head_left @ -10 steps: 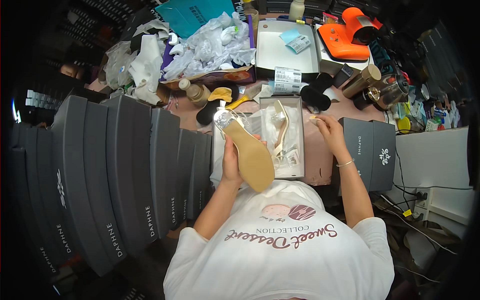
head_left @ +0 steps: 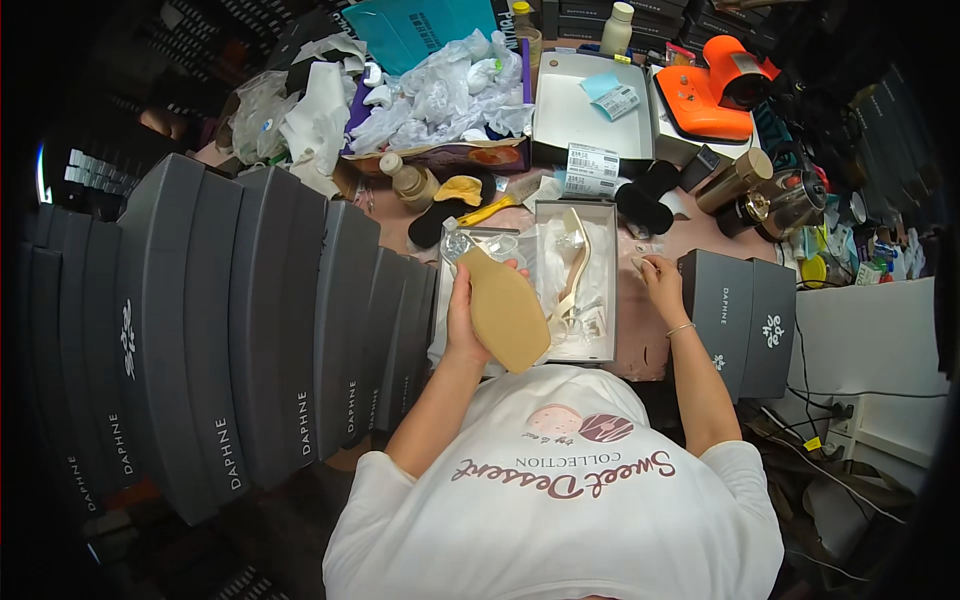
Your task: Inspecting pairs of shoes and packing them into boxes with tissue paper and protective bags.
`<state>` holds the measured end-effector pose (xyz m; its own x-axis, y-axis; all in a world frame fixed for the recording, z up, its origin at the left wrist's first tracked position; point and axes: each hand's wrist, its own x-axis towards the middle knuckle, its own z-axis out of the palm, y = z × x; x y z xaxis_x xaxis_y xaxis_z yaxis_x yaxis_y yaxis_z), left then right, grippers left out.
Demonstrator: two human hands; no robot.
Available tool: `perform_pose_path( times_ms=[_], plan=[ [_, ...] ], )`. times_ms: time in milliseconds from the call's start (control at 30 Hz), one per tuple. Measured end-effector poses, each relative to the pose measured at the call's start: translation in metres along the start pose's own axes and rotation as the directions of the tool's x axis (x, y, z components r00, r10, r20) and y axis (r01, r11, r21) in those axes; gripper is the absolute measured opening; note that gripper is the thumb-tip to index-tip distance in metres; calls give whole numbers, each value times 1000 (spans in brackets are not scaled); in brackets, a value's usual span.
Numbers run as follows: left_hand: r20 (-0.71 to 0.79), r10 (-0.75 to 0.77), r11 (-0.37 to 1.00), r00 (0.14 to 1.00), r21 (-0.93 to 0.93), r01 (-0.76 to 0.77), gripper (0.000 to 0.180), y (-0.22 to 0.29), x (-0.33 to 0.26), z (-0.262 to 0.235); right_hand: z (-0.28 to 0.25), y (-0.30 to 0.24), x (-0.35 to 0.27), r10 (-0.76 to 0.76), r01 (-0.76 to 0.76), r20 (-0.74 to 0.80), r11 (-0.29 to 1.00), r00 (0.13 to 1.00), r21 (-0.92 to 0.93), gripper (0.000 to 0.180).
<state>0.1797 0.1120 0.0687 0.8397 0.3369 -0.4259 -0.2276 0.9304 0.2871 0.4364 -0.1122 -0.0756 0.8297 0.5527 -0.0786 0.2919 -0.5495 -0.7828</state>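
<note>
Head view: open shoebox (head_left: 614,290) lay toward the bench's near edge, its near wall just beside the wearer's white T-shirt (head_left: 550,490). Right of it, a strip of bare pink bench (head_left: 643,335) ran as far as the standing dark grey boxes (head_left: 740,325); this was the main open room near the hands. Left side was tight: a long row of dark grey boxes (head_left: 265,320) crowded up near the left forearm. Far edge of the bench was heavily loaded.

Counts: two sandals, one held, one lying in the shoebox; two grey boxes standing at right, at least six in the left row; one yellow-handled brush (head_left: 488,212); one orange device (head_left: 705,100).

Held sandal (head_left: 508,318) was above the shoebox's left part, tan sole up, clear heel pointing away, toe toward the wearer. Left hand (head_left: 463,325) grasped it, thumb along the sole's left edge, fingertips showing past the right. Boxed sandal (head_left: 582,262) lay untouched. Right hand (head_left: 662,285) had thumb and forefinger drawn close by something pale, too small to identify; couldn't tell whether pinched.
</note>
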Motion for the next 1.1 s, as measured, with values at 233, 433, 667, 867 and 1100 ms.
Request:
perform_pose_path(
  times_ms=[233,433,667,867,1100],
  plan=[
    [243,157,696,957,661,-282,43,2,-12,0,-28,-108,-21,-138,23,240,903,961,428,56],
    [250,-109,-54,962,965,-257,32,12,-25,23,-48,-201,-54,-367,-65,421,685,829,726,65],
    [673,-112,-811,731,363,-458,68,12,-31,50,-12,-202,-93,-137,-216,378,626,916,750,41],
    [392,620,-117,679,902,-414,89,1,-31,2,0,-200,-120,-27,-125,150,410,988,904,37],
    [340,607,173,718,826,-537,62,2,-8,-9,1,-215,-152,-268,124,79,663,960,738,44]
  ],
)
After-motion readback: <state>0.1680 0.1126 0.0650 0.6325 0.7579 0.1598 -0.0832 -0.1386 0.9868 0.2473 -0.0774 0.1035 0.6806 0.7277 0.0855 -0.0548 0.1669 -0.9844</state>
